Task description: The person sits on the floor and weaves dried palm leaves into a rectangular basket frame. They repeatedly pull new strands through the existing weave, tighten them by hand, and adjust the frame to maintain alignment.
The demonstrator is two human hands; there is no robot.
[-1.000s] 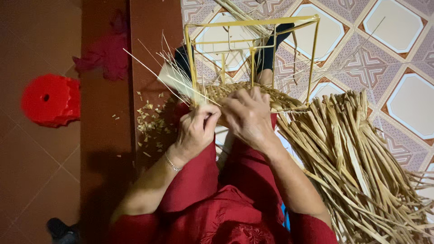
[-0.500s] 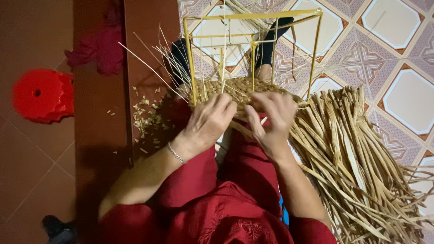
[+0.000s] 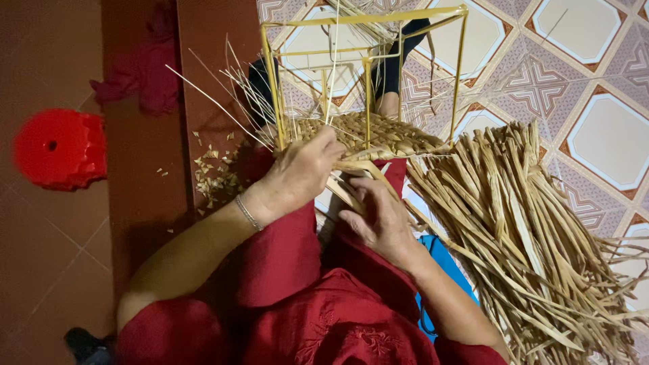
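Both hands (image 3: 304,169) (image 3: 378,220) dropped below woven mat (image 3: 378,135), gripping straw strips (image 3: 351,177).

The person wears deep red clothing, a loose top (image 3: 338,338) with tone-on-tone embroidered flowers and matching red trousers (image 3: 284,257). Both forearms are bare below the short sleeves. A thin silver bracelet (image 3: 247,212) circles the wrist of the left hand (image 3: 301,169), and dark socks (image 3: 399,61) cover the feet.

Your left hand (image 3: 301,172) hides the near edge of the flat woven straw mat (image 3: 378,135). The big pile of dry yellow straw strips (image 3: 534,243) runs off the right and bottom edges.
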